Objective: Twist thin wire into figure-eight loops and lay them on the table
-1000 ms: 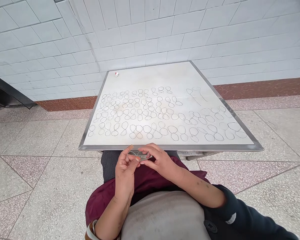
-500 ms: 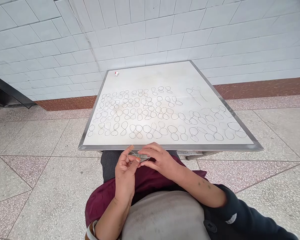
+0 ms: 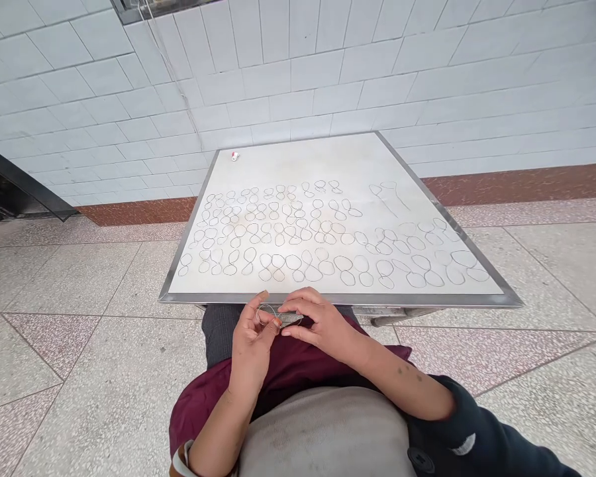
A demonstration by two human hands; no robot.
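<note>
Just in front of the table's near edge, my left hand (image 3: 254, 334) pinches a thin wire figure-eight (image 3: 267, 306) between thumb and fingers. One loop stands up at the left fingers, the other reaches toward the right. My right hand (image 3: 315, 321) is curled round that right loop, its thumb and fingertips closed in toward the wire. Many similar wire double loops (image 3: 345, 268) lie in rows on the white tabletop (image 3: 298, 156). Two longer wire pieces with a loop at one end (image 3: 396, 192) lie at the right of the table.
A small red and white object (image 3: 235, 156) sits at the table's far left corner. The table's metal edge (image 3: 338, 299) runs just beyond my hands. A white tiled wall (image 3: 302, 99) stands behind the table, and cords (image 3: 179, 86) hang down it.
The camera view has tilted slightly, so the table's far edge sits lower. Both hands remain at the wire, with only slight movement of the right fingers.
</note>
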